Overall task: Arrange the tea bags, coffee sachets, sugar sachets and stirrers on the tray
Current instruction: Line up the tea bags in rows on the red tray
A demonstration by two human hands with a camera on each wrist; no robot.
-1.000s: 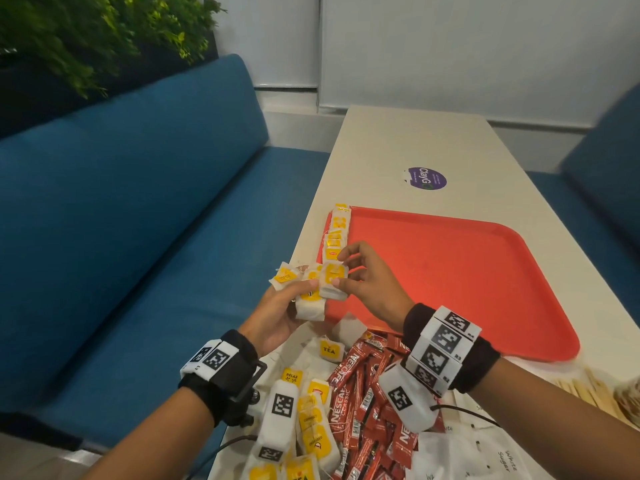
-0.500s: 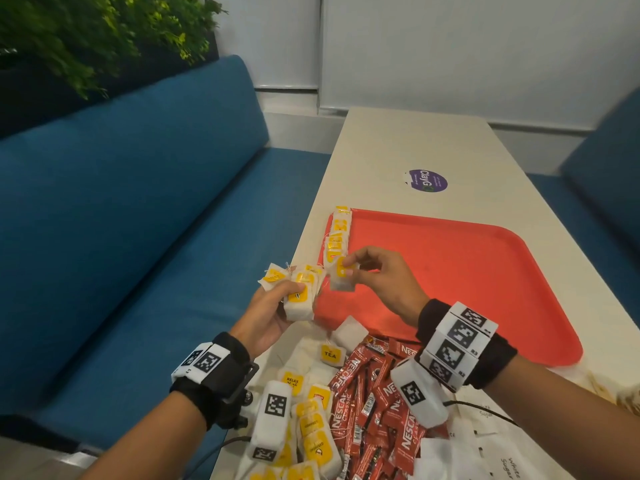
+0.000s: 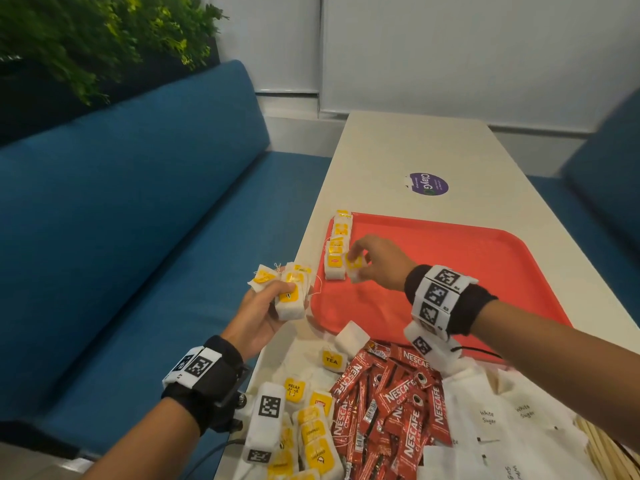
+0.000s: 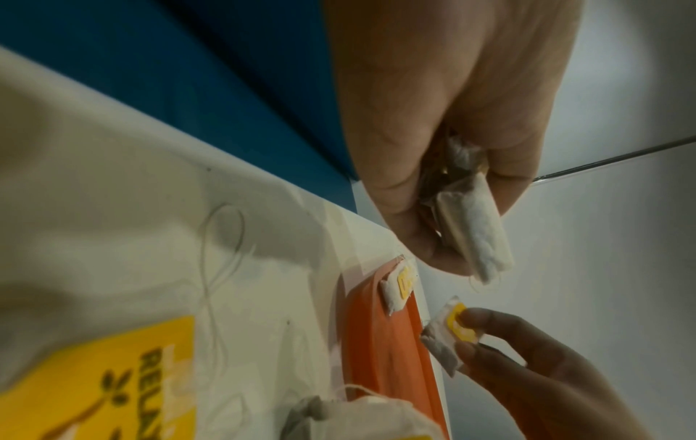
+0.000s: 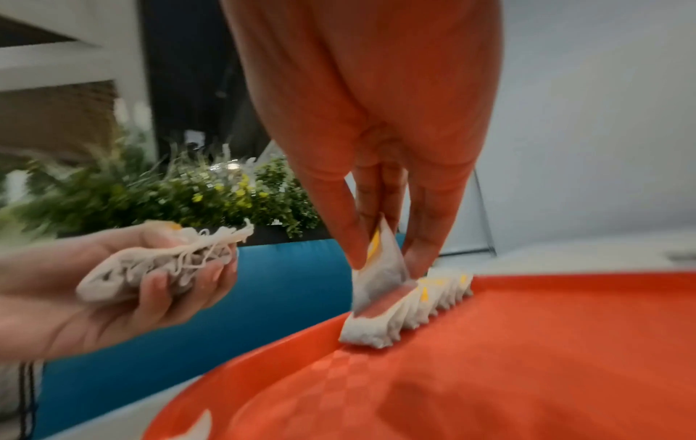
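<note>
- Since a second ago the right hand (image 3: 379,261) has carried its single tea bag (image 3: 356,265) away from the left hand's bunch and out over the red tray (image 3: 467,271), down by the near end of the row of tea bags (image 3: 337,249).
- Blue bench (image 3: 121,220) runs along the left, with a green plant (image 3: 86,36) above it.
- Left hand (image 3: 263,317) is curled round a bunch of tea bags (image 3: 289,292), held off the tray's left edge, over the table (image 3: 398,150) rim.
- Row of tea bags lies along the tray's left rim, overlapping one another.
- Right hand pinches the single tea bag between thumb and fingers, touching or just above the row's nearest bag; which, I cannot tell.
- Nearer the camera lie loose tea bags (image 3: 311,427), then red coffee sachets (image 3: 391,410), then white sugar sachets (image 3: 502,420).
</note>
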